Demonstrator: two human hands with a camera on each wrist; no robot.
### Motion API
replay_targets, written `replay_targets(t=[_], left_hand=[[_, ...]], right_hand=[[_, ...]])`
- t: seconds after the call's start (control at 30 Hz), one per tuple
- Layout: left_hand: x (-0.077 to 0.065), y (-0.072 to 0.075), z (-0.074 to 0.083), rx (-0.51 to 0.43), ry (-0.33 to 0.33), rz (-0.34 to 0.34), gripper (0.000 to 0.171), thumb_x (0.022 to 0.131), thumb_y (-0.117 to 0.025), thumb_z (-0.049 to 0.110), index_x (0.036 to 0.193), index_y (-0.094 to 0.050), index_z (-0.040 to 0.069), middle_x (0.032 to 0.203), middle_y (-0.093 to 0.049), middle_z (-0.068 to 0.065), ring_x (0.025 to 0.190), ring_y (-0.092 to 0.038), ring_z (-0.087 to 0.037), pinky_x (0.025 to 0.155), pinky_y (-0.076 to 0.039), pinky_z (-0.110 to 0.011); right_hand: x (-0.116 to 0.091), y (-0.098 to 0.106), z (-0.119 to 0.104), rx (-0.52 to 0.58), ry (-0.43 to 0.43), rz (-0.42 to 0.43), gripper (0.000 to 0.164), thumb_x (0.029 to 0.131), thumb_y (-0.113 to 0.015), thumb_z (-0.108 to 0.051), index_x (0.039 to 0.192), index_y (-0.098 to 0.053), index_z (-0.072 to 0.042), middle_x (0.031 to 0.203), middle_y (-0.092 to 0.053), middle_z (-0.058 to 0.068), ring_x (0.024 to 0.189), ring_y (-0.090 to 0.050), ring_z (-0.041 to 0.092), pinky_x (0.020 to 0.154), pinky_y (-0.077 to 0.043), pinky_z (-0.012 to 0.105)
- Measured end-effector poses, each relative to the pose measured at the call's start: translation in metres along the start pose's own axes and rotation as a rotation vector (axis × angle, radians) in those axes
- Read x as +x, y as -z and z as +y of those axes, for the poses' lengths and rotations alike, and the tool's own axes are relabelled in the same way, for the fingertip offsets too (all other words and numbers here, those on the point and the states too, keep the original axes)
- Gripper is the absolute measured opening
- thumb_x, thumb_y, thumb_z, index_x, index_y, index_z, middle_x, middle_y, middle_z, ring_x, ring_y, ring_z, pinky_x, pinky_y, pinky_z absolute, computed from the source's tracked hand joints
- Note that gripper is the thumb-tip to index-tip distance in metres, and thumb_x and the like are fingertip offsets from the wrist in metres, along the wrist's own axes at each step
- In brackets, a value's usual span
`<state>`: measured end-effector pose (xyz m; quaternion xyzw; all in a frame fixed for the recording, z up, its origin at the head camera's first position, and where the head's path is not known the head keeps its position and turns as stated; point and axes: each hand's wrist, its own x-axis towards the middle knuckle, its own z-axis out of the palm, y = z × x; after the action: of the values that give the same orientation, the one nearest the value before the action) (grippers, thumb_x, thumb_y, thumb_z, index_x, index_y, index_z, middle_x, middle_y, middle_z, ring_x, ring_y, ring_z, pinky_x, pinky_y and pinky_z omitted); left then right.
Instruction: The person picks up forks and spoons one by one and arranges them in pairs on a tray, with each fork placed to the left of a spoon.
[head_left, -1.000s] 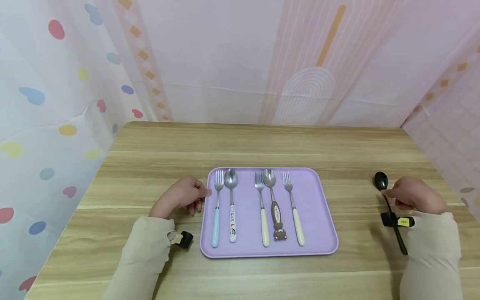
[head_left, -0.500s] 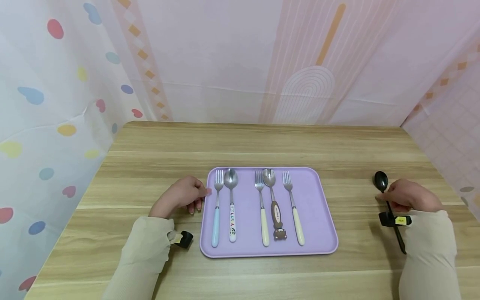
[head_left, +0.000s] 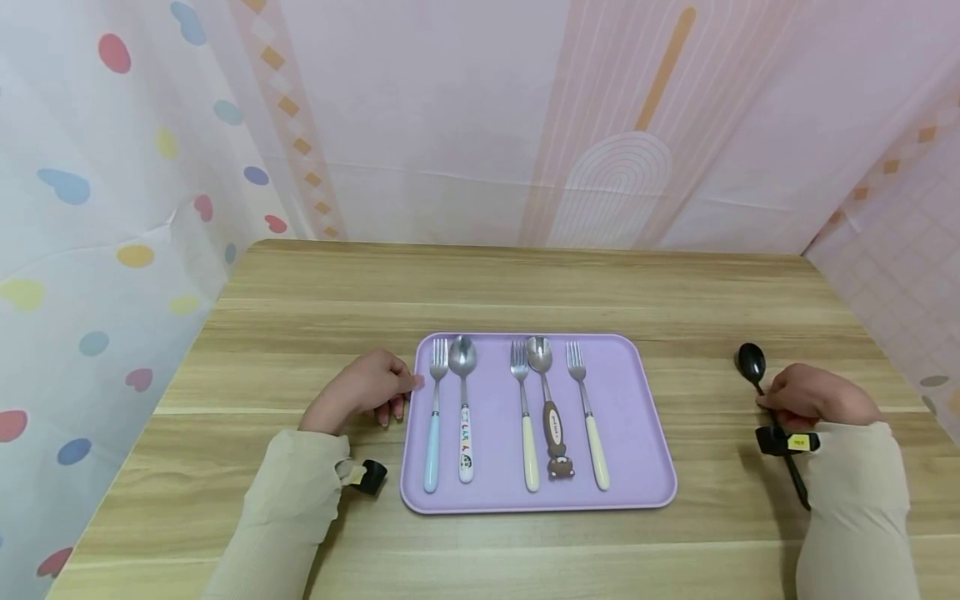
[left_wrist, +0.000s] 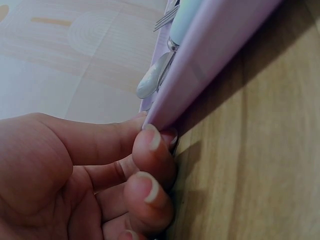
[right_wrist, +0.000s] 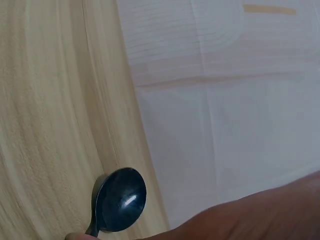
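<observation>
At its upper left edge, my left hand [head_left: 365, 386] pinches the purple tray [head_left: 487, 507], thumb on the rim and fingertips against the outer wall in the left wrist view. On the tray lie a blue-handled fork [head_left: 432, 450], a spoon with a printed white handle [head_left: 465, 442], two cream-handled forks [head_left: 529, 454] and a spoon with a brown bear handle [head_left: 552, 425]. To the tray's right, my right hand [head_left: 821, 396] pinches a black spoon [head_left: 752, 363] just below its bowl. The right wrist view shows the bowl and only a fingertip; the rest of the grip is hidden.
The wooden table [head_left: 525, 292] reaches back to a pink patterned cloth [head_left: 450, 125]. A dotted white cloth [head_left: 97, 275] hangs on the left. Each wrist carries a small black camera strap, the right one over the spoon's handle as seen from the head.
My right hand has shifted slightly left and nearer, its fingers lower along the black spoon. The spoon's bowl has swung a little left. My left hand and the tray stay put.
</observation>
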<state>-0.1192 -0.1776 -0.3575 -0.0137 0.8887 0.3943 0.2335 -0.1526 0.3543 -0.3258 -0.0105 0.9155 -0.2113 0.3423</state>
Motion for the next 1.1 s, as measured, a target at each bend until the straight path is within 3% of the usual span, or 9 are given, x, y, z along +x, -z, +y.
replay_targets(t=[0.3, 0.53, 1.1], left_hand=[[0.0001, 0.0001, -0.0002, -0.007, 0.003, -0.001, 0.028, 0.093, -0.054, 0.019, 0.071, -0.058, 0.003, 0.055, -0.054, -0.005, 0.042, -0.049, -0.016, 0.044, -0.044, -0.026], [0.0007, 0.0001, -0.0003, -0.001, 0.000, 0.000, 0.028, 0.093, -0.054, 0.020, 0.071, -0.058, 0.003, 0.055, -0.055, -0.005, 0.042, -0.050, -0.016, 0.043, -0.043, -0.025], [0.0016, -0.0001, -0.0010, 0.001, 0.004, -0.003, 0.027, 0.093, -0.054, 0.019, 0.071, -0.058, 0.003, 0.055, -0.055, -0.005, 0.041, -0.049, -0.015, 0.044, -0.045, -0.026]], right_hand=[[0.0016, -0.0041, -0.0041, 0.058, -0.002, -0.023, 0.030, 0.095, -0.044, -0.008, 0.065, -0.046, -0.010, 0.052, -0.044, -0.004, 0.044, -0.037, 0.004, 0.048, -0.036, 0.019], [0.0025, -0.0036, -0.0052, 0.032, 0.005, -0.040, 0.030, 0.095, -0.041, -0.007, 0.066, -0.047, -0.008, 0.054, -0.046, -0.003, 0.044, -0.037, 0.004, 0.049, -0.035, 0.019], [0.0062, -0.0061, -0.0081, 0.000, 0.034, -0.045, 0.036, 0.096, -0.041, -0.006, 0.061, -0.036, -0.014, 0.052, -0.044, -0.003, 0.042, -0.035, 0.004, 0.048, -0.032, 0.019]])
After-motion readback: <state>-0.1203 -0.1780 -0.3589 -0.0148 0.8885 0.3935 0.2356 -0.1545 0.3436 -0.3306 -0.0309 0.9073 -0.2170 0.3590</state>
